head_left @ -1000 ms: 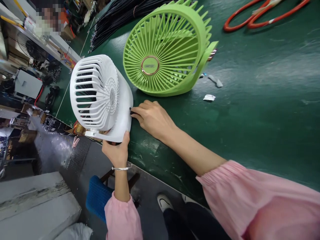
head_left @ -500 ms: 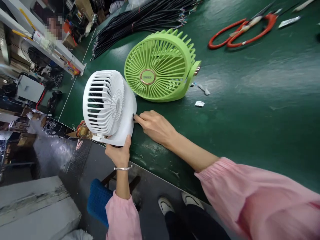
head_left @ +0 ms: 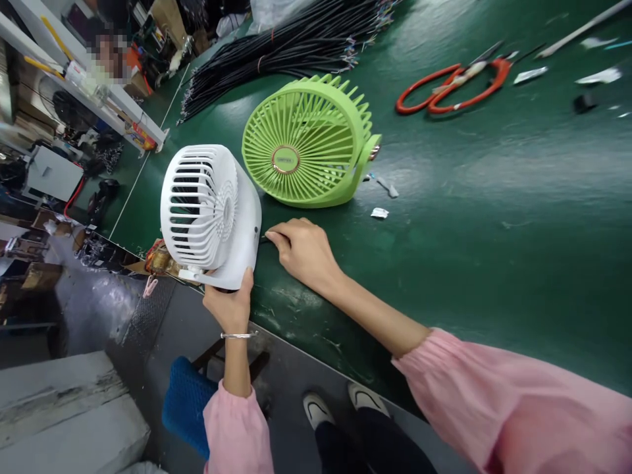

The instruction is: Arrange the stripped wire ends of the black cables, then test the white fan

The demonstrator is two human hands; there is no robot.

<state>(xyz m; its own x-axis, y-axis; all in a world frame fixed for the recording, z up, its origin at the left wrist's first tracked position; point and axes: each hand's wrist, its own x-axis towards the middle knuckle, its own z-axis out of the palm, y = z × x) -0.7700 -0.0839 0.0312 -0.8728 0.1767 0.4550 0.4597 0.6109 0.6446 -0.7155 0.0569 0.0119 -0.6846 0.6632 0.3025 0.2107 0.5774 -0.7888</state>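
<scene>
A white desk fan (head_left: 227, 210) rests at the near edge of the green table, with its grille turned to the left. My left hand (head_left: 231, 304) grips the lower edge of its base, thumb on the side. On the base's right side is a small dark hole (head_left: 255, 230). My right hand (head_left: 301, 250) is just right of that hole, thumb and forefinger pinched on a thin dark piece (head_left: 264, 237) too small to name. Behind, a green desk fan (head_left: 296, 145) lies tilted close to the white one.
Red-handled scissors (head_left: 454, 85) lie at the back right, near white scraps (head_left: 530, 75). Bundled black cables (head_left: 266, 59) stretch along the back. A small white packet (head_left: 380, 212) lies right of the green fan. Below the table edge is a blue chair (head_left: 185, 405). A person is at the far left.
My right hand has drawn back slightly to the right from the white fan's base, and the dark hole there now shows. The left hand keeps its hold. The view has shifted a little.
</scene>
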